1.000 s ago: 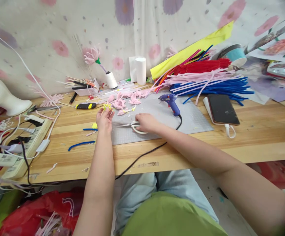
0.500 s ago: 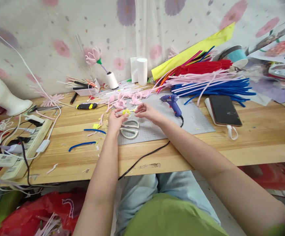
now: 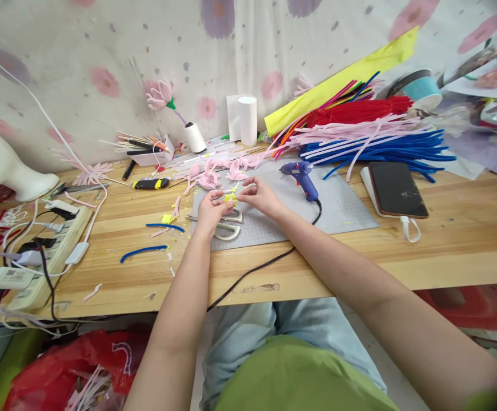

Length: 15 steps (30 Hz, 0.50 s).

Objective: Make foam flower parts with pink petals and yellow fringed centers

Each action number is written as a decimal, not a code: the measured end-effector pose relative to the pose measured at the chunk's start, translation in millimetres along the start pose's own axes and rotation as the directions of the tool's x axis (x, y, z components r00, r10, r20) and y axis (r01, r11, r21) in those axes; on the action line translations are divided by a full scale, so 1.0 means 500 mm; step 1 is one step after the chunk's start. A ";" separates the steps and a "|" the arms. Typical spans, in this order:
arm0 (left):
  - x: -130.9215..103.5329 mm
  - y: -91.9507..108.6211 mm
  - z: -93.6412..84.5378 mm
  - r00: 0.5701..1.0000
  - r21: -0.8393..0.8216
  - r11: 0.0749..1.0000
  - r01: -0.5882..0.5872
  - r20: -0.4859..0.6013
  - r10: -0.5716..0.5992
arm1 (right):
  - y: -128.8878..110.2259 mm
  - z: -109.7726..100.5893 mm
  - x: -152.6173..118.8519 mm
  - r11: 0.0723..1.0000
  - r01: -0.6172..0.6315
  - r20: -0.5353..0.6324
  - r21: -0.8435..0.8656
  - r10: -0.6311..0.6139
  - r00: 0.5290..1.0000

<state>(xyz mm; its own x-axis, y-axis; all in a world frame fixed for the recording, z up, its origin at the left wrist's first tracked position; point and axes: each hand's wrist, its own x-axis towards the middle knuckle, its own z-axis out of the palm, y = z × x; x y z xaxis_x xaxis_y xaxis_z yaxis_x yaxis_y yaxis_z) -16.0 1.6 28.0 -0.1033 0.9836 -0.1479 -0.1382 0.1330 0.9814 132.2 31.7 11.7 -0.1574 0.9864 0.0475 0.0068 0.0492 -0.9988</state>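
Between the fingertips of my left hand (image 3: 211,212) and my right hand (image 3: 259,197) is a small bunch of thin yellow-and-white strands (image 3: 230,198). Both hands are closed in a pinch on it, just above the grey cutting mat (image 3: 269,225). Scissors with pale handles (image 3: 228,233) lie under my left hand, partly covered by it. Behind the fingers sit several curled pink pipe-cleaner pieces (image 3: 208,179). A purple glue gun (image 3: 302,178) rests on the mat to the right of my right hand.
Blue (image 3: 377,151), pink and red pipe-cleaner bundles lie at the back right. A phone (image 3: 396,188) is near the right. Left are a utility knife (image 3: 150,184), blue offcuts (image 3: 143,252) and a power strip (image 3: 62,251). A pink flower (image 3: 161,95) stands in a white spool (image 3: 195,138).
My hands have come closer together around the yellow-and-white strands, the left one shifting slightly right. More of the scissors' blades shows left of my left hand. The view has shifted a little.
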 end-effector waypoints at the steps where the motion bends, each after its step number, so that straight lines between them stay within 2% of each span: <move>1: -0.001 0.001 0.001 1.000 -0.004 1.000 0.002 -0.005 -0.002 | 0.001 -0.004 0.001 1.000 0.018 0.004 -0.024 -0.018 1.000; 5: -0.002 0.002 0.000 1.000 -0.020 1.000 0.006 -0.007 -0.006 | 0.008 -0.025 0.005 0.988 0.086 -0.003 -0.131 -0.087 0.996; 11: 0.004 -0.003 -0.008 1.000 -0.047 0.999 0.000 -0.019 -0.001 | 0.015 -0.071 0.015 0.932 0.104 -0.201 -0.347 -0.182 0.963; 15: 0.010 -0.006 -0.010 0.999 -0.064 0.998 -0.003 -0.040 0.000 | 0.003 -0.089 0.011 0.885 0.113 -0.246 -0.451 -0.245 0.938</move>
<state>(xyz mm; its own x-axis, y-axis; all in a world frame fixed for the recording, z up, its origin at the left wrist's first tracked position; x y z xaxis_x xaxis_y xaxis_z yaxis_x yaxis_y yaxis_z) -21.1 5.4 23.6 -0.1427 0.9779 -0.1526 -0.2003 0.1225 0.9720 175.1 44.4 10.9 0.0940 0.9516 0.2927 0.4337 0.2255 -0.8724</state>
